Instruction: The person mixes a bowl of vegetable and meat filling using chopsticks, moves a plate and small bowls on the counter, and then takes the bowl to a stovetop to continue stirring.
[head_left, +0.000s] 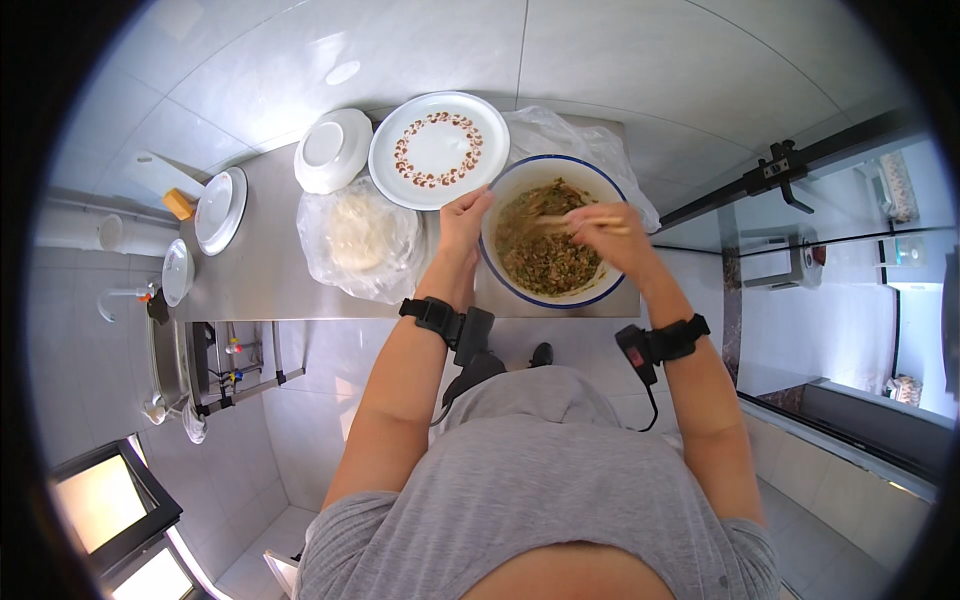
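Observation:
A white enamel basin with a blue rim (553, 305) stands near the right end of the steel counter, holding a chopped green and brown mixture (551, 259). My left hand (465, 217) grips the basin's left rim. Wooden chopsticks (556, 220) are in my right hand (609, 231), over the basin, with their far ends at the mixture; that hand is slightly blurred. Beside my left hand lies a white plate with a ring of brown patterns (439, 150). Left of my forearm, a pale mass, apparently dough (358, 232), rests under clear plastic.
An upturned white bowl (330, 151) is at the counter's back. Stacked plates (223, 210), another bowl (178, 271) and a yellow block (178, 203) stand farther left, near the sink (166, 360). Clear plastic film (559, 139) lies behind the basin. A tiled wall borders the counter.

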